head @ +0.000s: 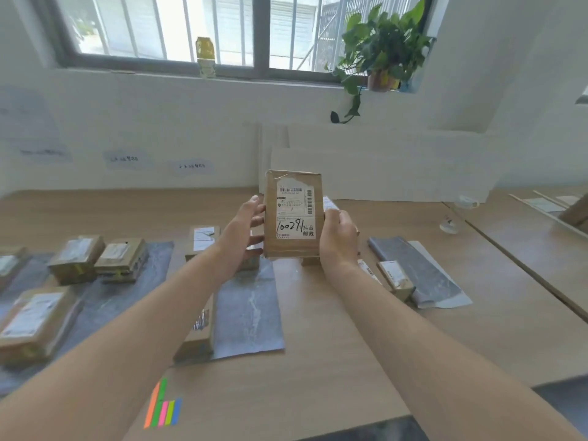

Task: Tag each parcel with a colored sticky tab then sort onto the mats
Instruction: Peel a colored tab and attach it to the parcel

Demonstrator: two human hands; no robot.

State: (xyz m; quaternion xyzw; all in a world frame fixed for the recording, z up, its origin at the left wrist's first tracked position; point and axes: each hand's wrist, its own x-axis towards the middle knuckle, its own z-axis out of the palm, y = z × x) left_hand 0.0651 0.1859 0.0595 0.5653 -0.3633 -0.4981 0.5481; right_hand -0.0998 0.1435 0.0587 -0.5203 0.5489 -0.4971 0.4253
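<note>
Here, parcel (294, 214) upright, between both hands (241, 230), above table (318, 345).

Both hands, left hand (246, 229) and right hand (339, 238), held a flat brown cardboard parcel (294, 214) upright above the wooden table (318, 329).

The brown cardboard parcel (293, 214) held upright carries a white shipping label (296, 213). Handwritten in black across its lower part: "100291", or close to it, the last strokes being unclear. Printed beside this: the characters 抖音 over 邮政. Barcodes sit at top and right; the small print is illegible.
</note>
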